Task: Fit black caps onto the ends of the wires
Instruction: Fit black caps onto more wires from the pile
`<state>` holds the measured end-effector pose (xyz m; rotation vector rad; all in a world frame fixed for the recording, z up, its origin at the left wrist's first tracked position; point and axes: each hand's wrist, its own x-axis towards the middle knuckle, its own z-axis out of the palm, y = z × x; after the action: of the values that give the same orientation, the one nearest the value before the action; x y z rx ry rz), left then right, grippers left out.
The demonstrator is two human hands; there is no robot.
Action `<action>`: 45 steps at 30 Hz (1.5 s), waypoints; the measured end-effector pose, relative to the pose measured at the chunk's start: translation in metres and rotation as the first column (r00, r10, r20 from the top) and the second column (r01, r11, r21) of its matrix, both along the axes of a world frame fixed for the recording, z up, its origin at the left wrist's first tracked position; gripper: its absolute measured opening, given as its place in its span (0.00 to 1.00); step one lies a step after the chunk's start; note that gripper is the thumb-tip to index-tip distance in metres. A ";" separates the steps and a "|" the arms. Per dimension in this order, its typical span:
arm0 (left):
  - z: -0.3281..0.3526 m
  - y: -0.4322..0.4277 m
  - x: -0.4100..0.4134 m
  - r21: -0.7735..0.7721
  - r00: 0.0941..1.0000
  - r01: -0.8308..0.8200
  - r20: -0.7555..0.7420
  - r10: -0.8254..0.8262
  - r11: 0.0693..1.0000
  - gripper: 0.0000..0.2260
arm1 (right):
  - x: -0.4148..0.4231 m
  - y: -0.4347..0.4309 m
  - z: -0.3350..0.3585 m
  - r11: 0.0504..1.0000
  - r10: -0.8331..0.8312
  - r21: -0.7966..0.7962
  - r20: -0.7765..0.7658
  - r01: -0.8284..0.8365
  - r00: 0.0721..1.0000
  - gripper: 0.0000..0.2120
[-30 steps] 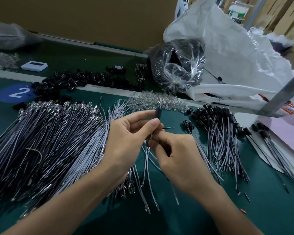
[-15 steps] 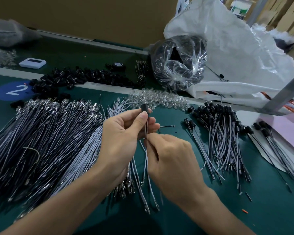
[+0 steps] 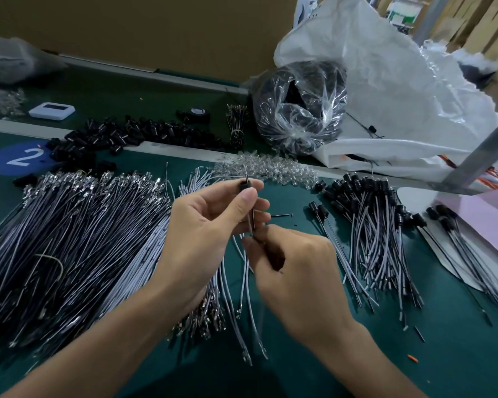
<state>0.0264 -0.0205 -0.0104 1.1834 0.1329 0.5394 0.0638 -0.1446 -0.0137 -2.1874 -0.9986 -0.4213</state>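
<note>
Left hand [image 3: 202,225], right hand [image 3: 296,271] bare; forearms [image 3: 104,337] bare; nails [image 3: 246,194] short.

The table mat [image 3: 457,354] is dark green; on it lie a blue disc [image 3: 3,160] with a white 2, black caps [image 3: 133,133], grey-and-white wires [image 3: 78,231] (silvery tips), and at its right edge a pink sheet [image 3: 489,222].

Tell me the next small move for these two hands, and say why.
Probably seat the black cap: the left hand pinches it between thumb and forefinger, and the right hand pinches the wire just below. A thin tip seems to poke out above the cap, so the wire looks threaded but not settled. A short pull down on the wire should finish it.
</note>
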 end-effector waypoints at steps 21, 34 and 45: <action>-0.003 -0.004 -0.004 0.440 0.956 -0.074 0.286 -0.062 0.895 0.10 | 0.016 0.000 -0.001 0.637 0.649 0.763 -0.607 0.109 0.459 0.06; -0.004 -0.010 -0.004 0.404 0.962 -0.074 0.271 -0.042 0.912 0.11 | 0.016 -0.001 0.002 0.601 0.759 0.798 -0.588 0.048 0.280 0.07; -0.001 -0.013 -0.004 0.176 0.972 0.007 0.231 -0.048 0.984 0.13 | 0.018 -0.001 0.005 0.604 0.724 0.795 -0.578 0.059 0.377 0.09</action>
<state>0.0220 -0.0340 -0.0116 1.2798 -0.1362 0.6728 0.0822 -0.1458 -0.0091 -1.0344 -0.5039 0.5144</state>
